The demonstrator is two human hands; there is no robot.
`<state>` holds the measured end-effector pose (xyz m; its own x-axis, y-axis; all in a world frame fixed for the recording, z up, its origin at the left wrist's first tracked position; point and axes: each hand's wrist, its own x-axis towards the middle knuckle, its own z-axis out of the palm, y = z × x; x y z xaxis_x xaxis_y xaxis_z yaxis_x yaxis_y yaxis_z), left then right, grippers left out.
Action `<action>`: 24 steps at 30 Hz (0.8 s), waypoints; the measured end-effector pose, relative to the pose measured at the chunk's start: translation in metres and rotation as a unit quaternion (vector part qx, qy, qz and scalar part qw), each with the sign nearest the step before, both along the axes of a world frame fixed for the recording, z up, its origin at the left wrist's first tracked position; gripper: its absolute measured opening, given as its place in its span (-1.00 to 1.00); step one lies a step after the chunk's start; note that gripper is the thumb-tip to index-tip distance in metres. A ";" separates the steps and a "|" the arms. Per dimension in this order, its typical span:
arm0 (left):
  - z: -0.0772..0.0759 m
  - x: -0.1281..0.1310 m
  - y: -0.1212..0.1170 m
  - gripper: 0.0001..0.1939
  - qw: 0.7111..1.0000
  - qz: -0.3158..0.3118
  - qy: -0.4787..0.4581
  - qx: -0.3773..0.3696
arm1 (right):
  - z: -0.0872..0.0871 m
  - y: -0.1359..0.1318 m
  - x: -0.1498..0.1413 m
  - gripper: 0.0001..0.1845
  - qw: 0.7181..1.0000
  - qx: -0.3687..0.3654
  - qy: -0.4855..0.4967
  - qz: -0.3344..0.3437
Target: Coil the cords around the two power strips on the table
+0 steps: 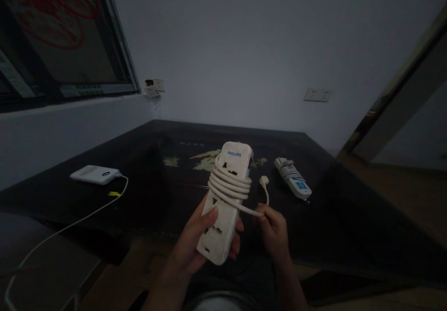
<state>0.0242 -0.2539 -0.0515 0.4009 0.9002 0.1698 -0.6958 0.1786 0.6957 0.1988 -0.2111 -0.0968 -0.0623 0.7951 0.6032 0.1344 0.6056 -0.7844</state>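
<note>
A white power strip (220,227) marked PHILIPS is held tilted over the near edge of the table. My left hand (195,239) is closed around its lower half, thumb on the socket face and fingertips showing at the right side. Several turns of white cord (228,185) wrap the strip's middle. From the wraps the cord runs right to my right hand (274,229), which pinches it between thumb and fingers. Just beyond that pinch, a short free end rises to a white plug (264,180).
On the dark table (349,218), a second power strip (293,178) with its cord wound round lies at right. A white power bank (95,174) sits at left, its white cable (70,225) hanging over the edge. Wall sockets (317,95) are behind; a window is at left.
</note>
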 end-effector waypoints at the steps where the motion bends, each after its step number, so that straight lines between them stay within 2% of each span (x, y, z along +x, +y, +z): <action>1: -0.001 -0.001 0.000 -0.64 1.000 -0.003 -0.005 0.000 | -0.005 0.002 0.000 -0.44 1.000 -0.002 0.002 -0.002; 3: -0.002 -0.002 0.001 -0.67 1.000 -0.017 -0.011 0.000 | -0.014 0.005 0.002 -0.41 0.999 -0.023 0.029 0.009; 6: -0.004 -0.003 0.002 -0.71 0.998 -0.054 -0.024 -0.017 | -0.022 0.007 0.007 -0.44 0.991 -0.058 0.121 0.019; 9: -0.005 -0.004 0.003 -0.74 0.996 -0.062 -0.040 -0.041 | -0.020 0.005 0.012 -0.47 0.978 -0.079 0.188 0.029; 13: -0.006 -0.004 0.004 -0.73 0.992 -0.081 -0.073 -0.055 | -0.013 0.001 0.011 -0.48 0.970 -0.095 0.219 0.055; 16: -0.005 -0.003 0.003 -0.71 0.984 -0.128 -0.109 -0.056 | -0.014 0.001 0.007 -0.48 0.973 -0.089 0.203 0.059; 20: -0.002 -0.003 0.000 -0.67 0.961 -0.221 -0.153 -0.067 | -0.022 0.006 0.002 -0.53 0.982 -0.061 0.162 0.075; 24: 0.002 -0.003 -0.005 -0.60 0.942 -0.287 -0.161 -0.055 | -0.022 0.013 0.005 -0.51 0.996 -0.009 0.054 0.071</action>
<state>0.0210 -0.2588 -0.0496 0.7714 0.5694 0.2843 -0.6341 0.6498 0.4191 0.2042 -0.1983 -0.1192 -0.1096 0.7940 0.5980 -0.0374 0.5979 -0.8007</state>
